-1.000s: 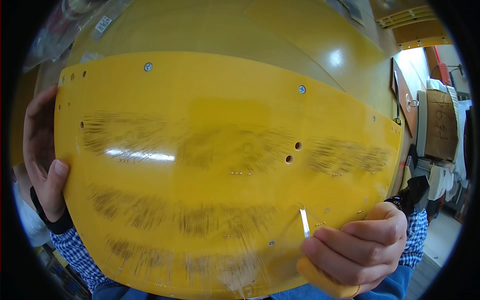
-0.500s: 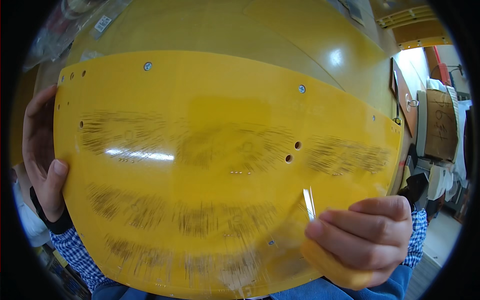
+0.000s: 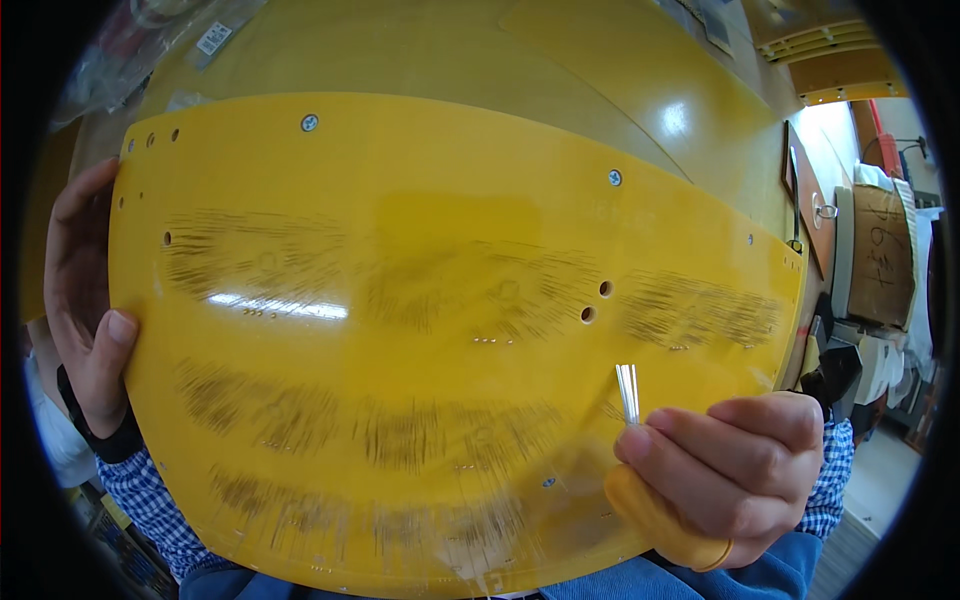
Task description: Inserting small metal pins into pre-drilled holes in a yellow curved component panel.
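Note:
A large, glossy yellow panel point(image 3: 430, 165) with a curved outline fills the middle of the view. It bears screws, holes and dense patches of thin dark lines. My left hand point(image 3: 88, 300) grips its left edge, thumb on the front face and fingers partly hidden by the edge. Over the lower right of the panel, my right hand point(image 3: 740, 470) pinches several thin silvery pins point(image 3: 627, 392) that stick up from the fingertips, slightly fanned. A yellow finger cover point(image 3: 662, 520) shows on a digit of that hand.
Behind the panel lies a larger yellow surface point(image 3: 390, 50). Clear plastic bags point(image 3: 120, 60) sit at the far left. A cardboard box point(image 3: 882, 245) with handwriting stands at the right, near a brown board point(image 3: 812, 200) with a metal ring. Another person's white clothing point(image 3: 62, 435) shows at lower left.
The pins have turned more upright, and their tips now form a tighter group. The panel has tilted slightly, its upper screws shifting right. Both hands keep their hold.

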Demonstrator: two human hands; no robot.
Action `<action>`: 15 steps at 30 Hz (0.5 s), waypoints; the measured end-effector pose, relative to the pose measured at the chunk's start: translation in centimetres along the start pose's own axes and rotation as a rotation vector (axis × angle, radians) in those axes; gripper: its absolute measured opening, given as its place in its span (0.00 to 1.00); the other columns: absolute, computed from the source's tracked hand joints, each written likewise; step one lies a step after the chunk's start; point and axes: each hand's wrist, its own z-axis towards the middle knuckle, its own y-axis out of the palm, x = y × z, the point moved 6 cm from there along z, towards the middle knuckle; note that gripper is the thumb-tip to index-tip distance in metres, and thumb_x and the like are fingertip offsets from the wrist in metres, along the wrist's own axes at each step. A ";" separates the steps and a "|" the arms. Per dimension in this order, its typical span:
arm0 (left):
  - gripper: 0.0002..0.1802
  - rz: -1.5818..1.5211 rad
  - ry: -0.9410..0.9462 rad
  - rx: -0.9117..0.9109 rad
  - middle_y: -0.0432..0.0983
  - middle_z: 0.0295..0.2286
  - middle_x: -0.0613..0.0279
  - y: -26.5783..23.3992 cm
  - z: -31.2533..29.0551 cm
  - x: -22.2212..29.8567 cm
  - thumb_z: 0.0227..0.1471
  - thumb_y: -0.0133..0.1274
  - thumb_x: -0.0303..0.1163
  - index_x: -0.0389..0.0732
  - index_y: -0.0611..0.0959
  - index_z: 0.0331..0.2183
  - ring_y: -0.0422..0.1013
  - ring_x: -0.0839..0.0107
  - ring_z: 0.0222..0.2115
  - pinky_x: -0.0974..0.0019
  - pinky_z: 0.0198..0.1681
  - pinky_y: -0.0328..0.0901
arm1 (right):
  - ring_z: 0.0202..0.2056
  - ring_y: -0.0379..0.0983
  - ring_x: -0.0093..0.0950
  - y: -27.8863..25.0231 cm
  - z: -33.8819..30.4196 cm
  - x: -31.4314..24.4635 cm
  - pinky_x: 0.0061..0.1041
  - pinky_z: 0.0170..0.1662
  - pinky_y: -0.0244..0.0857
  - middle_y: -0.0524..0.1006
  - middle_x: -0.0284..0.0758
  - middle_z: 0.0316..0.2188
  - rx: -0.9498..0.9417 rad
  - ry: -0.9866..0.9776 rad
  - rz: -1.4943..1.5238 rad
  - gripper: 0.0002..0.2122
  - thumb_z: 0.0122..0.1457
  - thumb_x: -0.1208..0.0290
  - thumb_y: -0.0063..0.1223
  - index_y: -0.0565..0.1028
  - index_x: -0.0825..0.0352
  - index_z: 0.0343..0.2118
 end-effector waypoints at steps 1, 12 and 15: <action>0.47 -0.002 0.008 -0.003 0.65 0.48 0.48 0.0 0.1 -0.1 0.37 0.58 0.49 0.32 0.62 0.53 0.62 0.59 0.51 0.62 0.55 0.56 | 0.28 0.72 0.14 -0.2 0.1 0.0 0.15 0.32 0.60 0.78 0.20 0.29 -0.007 0.001 -0.009 0.04 0.48 0.72 0.54 0.76 0.53 0.25; 0.46 0.001 0.005 -0.020 0.64 0.49 0.48 0.0 0.0 0.1 0.38 0.57 0.49 0.32 0.62 0.54 0.61 0.59 0.52 0.62 0.55 0.55 | 0.25 0.70 0.12 -0.5 -0.4 -0.5 0.14 0.31 0.57 0.78 0.20 0.27 0.045 -0.184 0.163 0.03 0.49 0.72 0.53 0.77 0.54 0.24; 0.46 0.012 -0.005 -0.027 0.64 0.49 0.48 -0.1 0.1 0.0 0.38 0.57 0.49 0.32 0.62 0.54 0.61 0.60 0.52 0.62 0.55 0.55 | 0.25 0.71 0.13 -0.4 -0.1 -0.3 0.14 0.32 0.59 0.78 0.20 0.27 0.085 -0.092 0.126 0.03 0.48 0.72 0.53 0.76 0.54 0.23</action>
